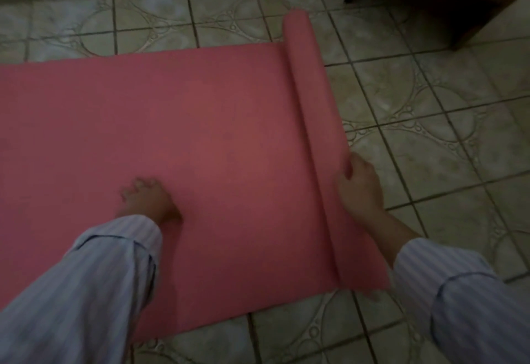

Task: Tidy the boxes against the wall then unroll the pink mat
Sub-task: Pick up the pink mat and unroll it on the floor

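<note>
The pink mat point(177, 140) was spread across the tiled floor point(430, 122), its rolled end at 3 o'clock gripped by the right hand point(360, 187); the left hand point(149, 200) was pressed open on it.

Open floor beyond the roll

Bare tiled floor point(430, 122) lies free right of the pink mat point(172, 134) and its rolled end point(312, 105); only dark wooden furniture point(430, 5) stands at the far right corner.
</note>
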